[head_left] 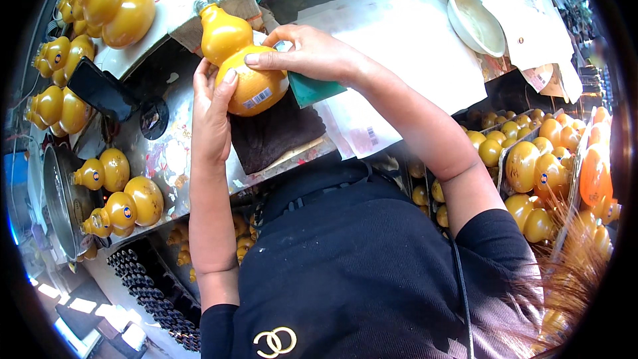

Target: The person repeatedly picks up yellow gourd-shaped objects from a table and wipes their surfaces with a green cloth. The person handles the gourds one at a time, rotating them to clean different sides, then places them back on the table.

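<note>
A glossy yellow gourd-shaped bottle [228, 34] is tilted over the bench, its narrow clear-looking neck pointing away to the upper left. My left hand [214, 110] grips the lower bulb from the left side, thumb in front. From the right, my right hand [307, 53] presses its thumb on the same bulb near the waist, the other fingers bent behind. A small white barcode sticker [258, 98] shows on the lower bulb. Under the bottle lies a dark cloth [272, 136], and a green piece [314, 90] sits beneath my right wrist.
White label sheets [412, 46] spread to the right, beside a white bowl [476, 21]. On the left stand more gourd bottles [129, 206], a phone [100, 90] and a metal basin [61, 193]. Crates of yellow bottles [538, 166] fill the right side. A block [229, 3] lies behind the held bottle.
</note>
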The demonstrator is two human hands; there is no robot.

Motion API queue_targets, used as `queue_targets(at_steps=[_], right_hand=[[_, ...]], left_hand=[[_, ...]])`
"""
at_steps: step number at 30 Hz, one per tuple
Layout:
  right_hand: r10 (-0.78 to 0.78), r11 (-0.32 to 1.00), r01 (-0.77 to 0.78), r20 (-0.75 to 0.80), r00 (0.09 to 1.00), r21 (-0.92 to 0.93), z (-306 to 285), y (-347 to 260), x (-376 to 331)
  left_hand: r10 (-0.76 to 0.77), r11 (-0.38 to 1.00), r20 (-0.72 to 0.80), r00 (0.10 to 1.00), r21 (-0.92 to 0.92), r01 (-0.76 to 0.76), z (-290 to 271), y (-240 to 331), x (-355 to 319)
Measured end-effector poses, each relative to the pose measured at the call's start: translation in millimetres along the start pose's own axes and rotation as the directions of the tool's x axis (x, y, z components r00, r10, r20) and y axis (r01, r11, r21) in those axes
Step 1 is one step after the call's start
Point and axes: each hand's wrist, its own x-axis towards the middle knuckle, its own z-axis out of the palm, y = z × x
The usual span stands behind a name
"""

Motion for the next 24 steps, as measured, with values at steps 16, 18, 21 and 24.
queue_targets(at_steps=[16, 18, 21, 24], right_hand=[[0.003, 1.0, -0.003, 0.018, 1.0, 0.002, 9.4, 2.4, -3.8], [0.002, 0.999, -0.003, 0.019, 1.0, 0.04, 11.4, 5.3, -3.9], [0.001, 0.993, -0.005, 0.032, 0.999, 0.119, 12.8, 7.5, -4.5], [0.019, 0.985, -0.023, 0.023, 1.0, 0.172, 14.9, 11.1, -3.9]], left_hand=[[0.06, 0.998, -0.028, 0.998, -0.01, -0.06, 5.2, -5.4, 0.6], [0.07, 0.998, -0.017, 0.997, -0.008, -0.07, 4.4, -5.5, 0.6], [0.073, 0.997, -0.028, 0.997, -0.004, -0.074, 2.6, -8.0, 1.1], [0.054, 0.998, -0.017, 0.998, 0.042, -0.053, 3.4, -6.0, -0.7]])
